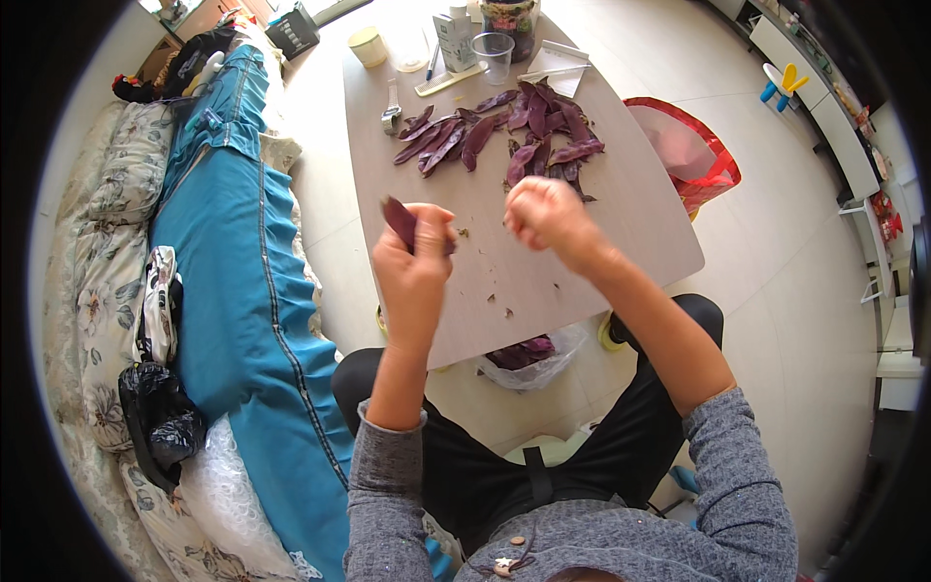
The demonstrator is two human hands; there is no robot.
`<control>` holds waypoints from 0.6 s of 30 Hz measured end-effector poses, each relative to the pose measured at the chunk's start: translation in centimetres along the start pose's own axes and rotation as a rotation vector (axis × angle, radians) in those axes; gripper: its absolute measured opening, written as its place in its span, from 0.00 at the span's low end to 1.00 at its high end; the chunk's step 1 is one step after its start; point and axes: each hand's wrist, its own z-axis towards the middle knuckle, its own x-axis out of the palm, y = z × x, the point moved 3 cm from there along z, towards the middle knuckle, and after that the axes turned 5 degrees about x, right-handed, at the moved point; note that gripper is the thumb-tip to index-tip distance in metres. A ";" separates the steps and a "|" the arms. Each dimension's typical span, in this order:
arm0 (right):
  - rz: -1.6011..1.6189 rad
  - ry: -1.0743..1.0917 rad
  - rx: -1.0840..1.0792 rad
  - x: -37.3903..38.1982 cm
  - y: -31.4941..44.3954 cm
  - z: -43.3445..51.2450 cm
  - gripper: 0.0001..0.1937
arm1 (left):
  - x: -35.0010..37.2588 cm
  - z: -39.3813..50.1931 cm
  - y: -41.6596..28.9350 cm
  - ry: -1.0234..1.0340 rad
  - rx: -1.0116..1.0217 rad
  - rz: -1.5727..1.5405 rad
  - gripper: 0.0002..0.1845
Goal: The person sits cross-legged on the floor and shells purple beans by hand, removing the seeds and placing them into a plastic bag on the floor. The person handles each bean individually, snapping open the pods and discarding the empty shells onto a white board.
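Observation:
My left hand (416,254) grips a purple bean pod (399,219) above the near left part of the table (618,240). Over the table's middle, my right hand (549,214) is blurred, its fingers curled; whether anything is pinched in them cannot be made out. Just beyond it lies a heap of purple pods (538,116), with a looser spread of pods (436,142) to its left. Small plant scraps (508,313) dot the tabletop near me. Below the table's near edge, a clear plastic bag (556,367) on the floor holds more purple pods (520,352).
Along the table's far side are a wristwatch (391,113), a comb (449,80), a clear plastic cup (494,62), a carton (455,42) and a large jar (511,29). A red-rimmed bag (691,153) stands to the right. A blue-covered sofa (218,291) runs along the left.

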 end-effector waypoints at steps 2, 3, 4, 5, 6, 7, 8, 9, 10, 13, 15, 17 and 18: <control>0.255 0.076 0.041 -2.7 0.7 0.8 0.08 | -1.5 1.0 0.8 0.070 -0.290 -0.475 0.14; 0.325 0.104 0.044 -3.6 1.2 0.9 0.09 | -1.7 1.1 1.2 0.060 -0.351 -0.540 0.13; 0.315 0.074 0.032 -4.3 1.3 1.1 0.09 | -1.8 1.1 1.6 0.049 -0.411 -0.604 0.13; 0.304 0.044 0.019 -4.8 1.4 1.2 0.09 | -1.9 1.1 1.8 0.039 -0.471 -0.668 0.13; 0.295 0.010 0.007 -5.1 1.5 1.2 0.09 | -1.6 1.0 1.6 0.080 -0.468 -0.594 0.14; 0.163 -0.061 0.003 -5.2 1.5 1.1 0.08 | -1.3 0.9 1.5 0.042 -0.473 -0.528 0.14; 0.031 -0.131 0.000 -5.2 1.6 1.1 0.07 | -0.9 0.8 1.2 0.005 -0.477 -0.462 0.15; -0.099 -0.202 -0.003 -5.3 1.6 1.0 0.06 | -0.6 0.7 0.8 -0.030 -0.481 -0.394 0.16; -0.306 -0.218 -0.069 -5.4 1.4 1.0 0.05 | -0.6 0.7 0.7 -0.040 -0.495 -0.365 0.13; -0.811 -0.265 -0.261 -5.3 0.6 1.3 0.12 | -1.2 0.8 1.8 0.042 -0.522 -0.524 0.11; -0.993 -0.306 -0.375 -4.1 0.3 1.0 0.15 | -1.4 0.7 2.5 0.123 -0.539 -0.570 0.10; -1.007 -0.288 -0.363 -3.3 0.6 0.9 0.12 | -1.5 0.7 2.7 0.159 -0.551 -0.572 0.11; -0.991 -0.277 -0.418 -3.2 0.6 1.1 0.11 | -1.3 0.7 2.8 0.159 -0.554 -0.554 0.11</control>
